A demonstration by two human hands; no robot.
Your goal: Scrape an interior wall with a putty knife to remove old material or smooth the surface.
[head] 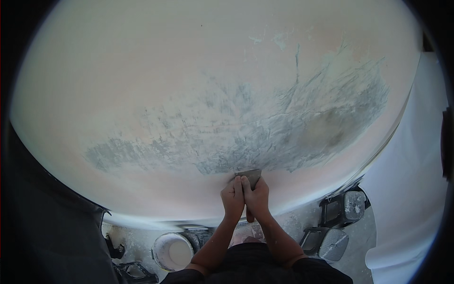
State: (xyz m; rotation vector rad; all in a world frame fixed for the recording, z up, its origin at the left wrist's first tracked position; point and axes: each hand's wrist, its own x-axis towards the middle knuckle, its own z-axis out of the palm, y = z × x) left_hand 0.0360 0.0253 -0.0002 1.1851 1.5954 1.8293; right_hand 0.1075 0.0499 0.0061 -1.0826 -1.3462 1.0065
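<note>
Both of my hands hold one wide-bladed scraper (251, 176) against a large, curved pale wall (142, 64). My left hand (233, 198) and my right hand (257, 198) sit side by side, thumbs together at the back of the blade. A brown handle end (250, 216) sticks out below, between my wrists. The blade's top edge meets the lower border of a rough grey patch (248, 142). That patch is streaked and scratched, with a thin crack line (241, 123) across it. Towards its right lies a smoother brownish area (326, 127).
Below the wall, a white bucket (173, 251) stands on the stained floor. Two dusty step stools (333, 245) are at the lower right. White sheeting (411, 184) hangs on the right, dark sheeting (46, 227) on the left. A black frame-like object (136, 272) lies near the bucket.
</note>
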